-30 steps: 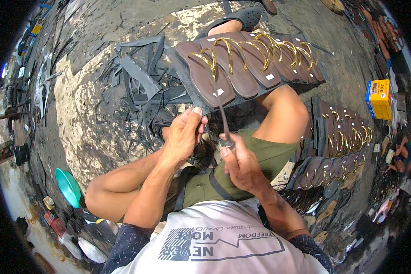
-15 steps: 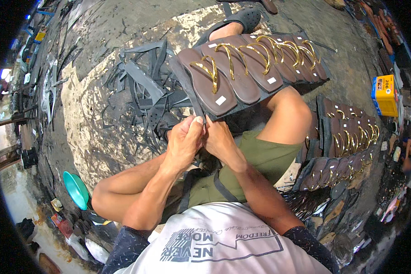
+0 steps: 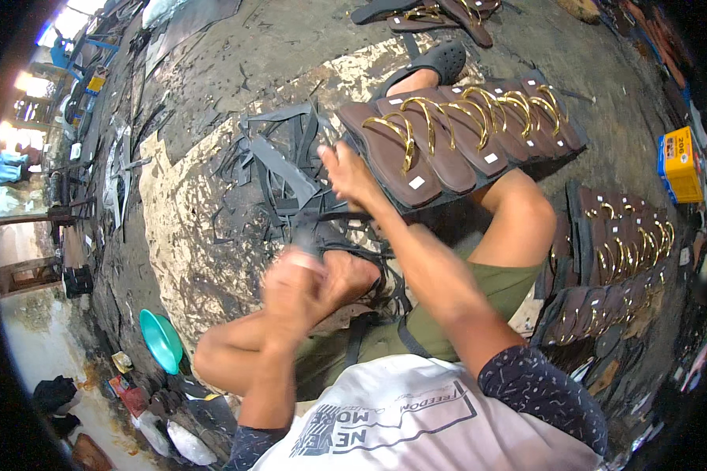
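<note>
A dark sheet bears a row of brown sandal soles with gold straps and small white labels; it lies across my right knee. My right hand is at the sheet's left edge, its fingers stretched out and nothing visible in them. My left hand, smeared by motion, is closed above my bare foot. A blurred dark grey thing juts from its fingers; I cannot make out its kind. Dark grey cut strips lie in a heap to the left of the sheet.
More strapped sandal soles stand in rows at the right. A yellow and blue box is beyond them. At the left lies a green basin. A dark clog covers my far foot; loose sandals lie at the top.
My hands were together at the sheet's near left corner. Now they are apart: the left has drawn back toward me, the right has moved forward along the edge and opened.
</note>
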### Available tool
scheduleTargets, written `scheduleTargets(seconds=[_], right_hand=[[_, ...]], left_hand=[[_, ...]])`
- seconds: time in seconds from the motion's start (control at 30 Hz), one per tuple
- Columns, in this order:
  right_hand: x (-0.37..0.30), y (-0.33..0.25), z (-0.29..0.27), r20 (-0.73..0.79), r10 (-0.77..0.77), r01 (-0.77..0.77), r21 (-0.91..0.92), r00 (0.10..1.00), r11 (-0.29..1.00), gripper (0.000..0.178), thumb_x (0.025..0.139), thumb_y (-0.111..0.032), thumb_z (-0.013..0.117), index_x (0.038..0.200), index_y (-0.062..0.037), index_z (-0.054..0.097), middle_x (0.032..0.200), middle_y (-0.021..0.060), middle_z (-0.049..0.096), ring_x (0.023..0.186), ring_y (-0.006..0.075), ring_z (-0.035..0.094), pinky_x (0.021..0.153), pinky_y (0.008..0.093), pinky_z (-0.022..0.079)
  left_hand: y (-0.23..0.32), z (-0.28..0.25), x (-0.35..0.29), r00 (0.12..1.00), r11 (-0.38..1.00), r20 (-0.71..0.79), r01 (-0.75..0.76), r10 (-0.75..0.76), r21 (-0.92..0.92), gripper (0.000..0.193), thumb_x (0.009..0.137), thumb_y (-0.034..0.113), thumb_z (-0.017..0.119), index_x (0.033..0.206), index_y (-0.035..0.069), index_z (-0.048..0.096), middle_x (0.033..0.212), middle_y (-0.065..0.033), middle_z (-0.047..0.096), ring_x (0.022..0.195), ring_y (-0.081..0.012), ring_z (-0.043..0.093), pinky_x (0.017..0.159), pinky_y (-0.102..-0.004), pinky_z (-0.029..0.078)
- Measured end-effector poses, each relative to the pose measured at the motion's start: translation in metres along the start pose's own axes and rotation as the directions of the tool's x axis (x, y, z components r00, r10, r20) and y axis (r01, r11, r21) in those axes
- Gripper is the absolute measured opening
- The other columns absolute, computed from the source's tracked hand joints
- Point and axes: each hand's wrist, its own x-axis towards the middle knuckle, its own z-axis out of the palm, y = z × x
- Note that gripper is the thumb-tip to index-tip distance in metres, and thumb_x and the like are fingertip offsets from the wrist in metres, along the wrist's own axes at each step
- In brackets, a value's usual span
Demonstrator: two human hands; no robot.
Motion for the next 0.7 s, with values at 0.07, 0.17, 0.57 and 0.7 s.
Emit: scheduleTargets(seconds=[0.07, 0.17, 0.57, 0.7], right_hand=[[-0.031, -0.024, -0.004, 0.083, 0.2, -0.215, 0.278, 0.976, 0.936, 0.048, 0.108, -0.049, 0.05, 0.107, -0.0015, 0.053, 0.071, 0.0049, 0.056, 0.049, 0.0142, 0.056, 0.043, 0.0319, 0.05], [-0.126, -0.064, -0.005, 0.25, 0.129, -0.227, 0.418, 0.96, 0.88, 0.033, 0.114, -0.034, 0.046, 0.122, -0.0047, 0.059, 0.071, -0.0017, 0.053, 0.055, 0.0072, 0.054, 0.049, 0.0261, 0.048], [-0.237, -0.078, -0.16, -0.11, 0.306, -0.306, 0.011, 0.946, 0.952, 0.045, 0.107, -0.029, 0.061, 0.144, -0.0053, 0.048, 0.075, 0.0032, 0.061, 0.062, 0.0131, 0.062, 0.061, 0.0336, 0.053], [-0.254, -0.057, -0.147, -0.099, 0.242, -0.257, -0.196, 0.965, 0.946, 0.046, 0.11, -0.037, 0.053, 0.135, 0.0011, 0.052, 0.098, 0.0234, 0.071, 0.083, 0.038, 0.074, 0.071, 0.0439, 0.058]], left_hand=[[-0.015, -0.031, 0.038, 0.981, 0.939, -0.147, -0.168, 0.128, -0.3, 0.051, 0.107, 0.044, 0.045, 0.121, 0.0, 0.067, 0.105, -0.0082, 0.069, 0.087, -0.0164, 0.064, 0.076, -0.029, 0.051], [0.011, 0.003, 0.06, 0.923, 0.654, -0.384, -0.276, -0.024, -0.704, 0.059, 0.107, 0.052, 0.042, 0.136, 0.003, 0.058, 0.129, -0.0093, 0.064, 0.11, -0.0217, 0.065, 0.089, -0.0334, 0.051], [-0.115, 0.153, 0.193, 0.949, 0.767, 0.074, 0.293, -0.307, -0.571, 0.052, 0.096, 0.034, 0.072, 0.13, -0.003, 0.059, 0.111, -0.0142, 0.067, 0.093, -0.0281, 0.069, 0.081, -0.0508, 0.058], [-0.088, 0.165, 0.157, 0.947, 0.86, -0.075, 0.248, -0.312, -0.446, 0.058, 0.097, 0.049, 0.076, 0.126, 0.001, 0.063, 0.107, -0.0046, 0.071, 0.092, -0.0153, 0.067, 0.082, -0.0333, 0.056]])
